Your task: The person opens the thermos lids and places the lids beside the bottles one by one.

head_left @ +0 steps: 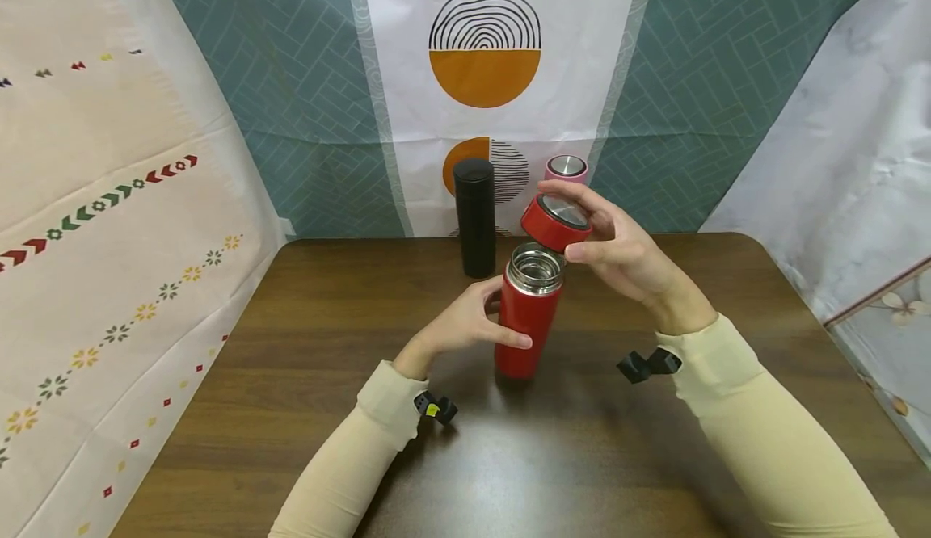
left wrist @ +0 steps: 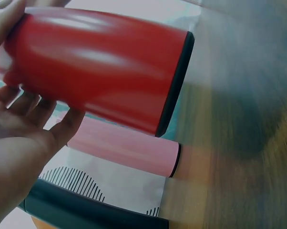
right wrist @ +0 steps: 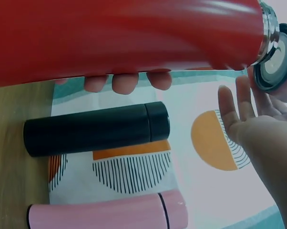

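Note:
A red thermos (head_left: 525, 312) with a bare steel neck (head_left: 535, 270) is slightly tilted, and in the left wrist view its black base (left wrist: 176, 86) appears raised off the table. My left hand (head_left: 465, 317) grips the thermos body, thumb across the front and fingers behind. Just above the mouth, my right hand (head_left: 621, 251) holds the red lid (head_left: 545, 225) between thumb and fingers. The lid has a silver top, and its pale inner side (right wrist: 277, 59) shows in the right wrist view. It is off the neck and tilted.
Behind the thermos, a black bottle (head_left: 476, 223) stands upright toward the back of the brown wooden table (head_left: 349, 320). Right of it is a pink bottle (head_left: 567, 165), mostly hidden by my right hand and the lid. Patterned cloth (head_left: 313, 118) hangs behind the table.

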The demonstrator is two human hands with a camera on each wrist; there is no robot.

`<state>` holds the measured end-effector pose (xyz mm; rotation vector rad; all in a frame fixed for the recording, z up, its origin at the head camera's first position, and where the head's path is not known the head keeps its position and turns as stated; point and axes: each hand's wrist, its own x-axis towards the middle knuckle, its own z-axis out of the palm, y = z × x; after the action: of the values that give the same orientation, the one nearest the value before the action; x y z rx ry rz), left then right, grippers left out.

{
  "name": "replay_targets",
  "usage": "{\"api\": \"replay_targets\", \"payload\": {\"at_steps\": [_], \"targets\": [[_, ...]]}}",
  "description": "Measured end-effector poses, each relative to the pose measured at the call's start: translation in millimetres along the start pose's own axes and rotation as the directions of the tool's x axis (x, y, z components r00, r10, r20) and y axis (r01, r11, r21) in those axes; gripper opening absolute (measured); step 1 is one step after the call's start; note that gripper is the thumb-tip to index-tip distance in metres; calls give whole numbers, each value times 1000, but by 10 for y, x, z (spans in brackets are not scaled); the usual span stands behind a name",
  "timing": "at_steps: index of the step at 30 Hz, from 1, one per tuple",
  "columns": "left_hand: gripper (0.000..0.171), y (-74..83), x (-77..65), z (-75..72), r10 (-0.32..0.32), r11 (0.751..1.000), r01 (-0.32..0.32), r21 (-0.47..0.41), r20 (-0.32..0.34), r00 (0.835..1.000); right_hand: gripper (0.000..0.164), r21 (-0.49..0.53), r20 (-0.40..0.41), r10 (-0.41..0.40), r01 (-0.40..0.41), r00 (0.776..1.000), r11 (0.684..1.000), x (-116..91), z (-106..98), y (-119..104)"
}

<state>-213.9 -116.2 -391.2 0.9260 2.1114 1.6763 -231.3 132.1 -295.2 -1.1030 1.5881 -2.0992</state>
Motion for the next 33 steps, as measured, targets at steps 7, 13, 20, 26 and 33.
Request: {"api": "replay_targets", "payload": {"at_steps": [7, 13, 20, 26, 33], "targets": [[70, 18, 2, -7, -7, 1000, 7, -2, -33, 999, 69, -29, -35, -2, 1, 999, 1000, -16, -23, 1], [69, 34, 7, -18, -9, 1000, 9, 0, -61, 998, 63, -62, -46, 2, -5, 999, 998, -40, -69, -27], [69, 42, -7, -44, -21, 1000, 20, -10, -104, 994, 61, -107, -98, 27, -38, 995, 994, -62, -120, -28], [70, 68, -41, -117, -20, 1000, 21, 2, -151, 988, 56, -133, -132, 11, -29, 991, 991, -82, -156, 13], [68, 133, -106, -273, -11, 1000, 11, 1, -223, 975, 47, -167, -210, 59, -95, 976, 981, -93, -166, 84]]}}
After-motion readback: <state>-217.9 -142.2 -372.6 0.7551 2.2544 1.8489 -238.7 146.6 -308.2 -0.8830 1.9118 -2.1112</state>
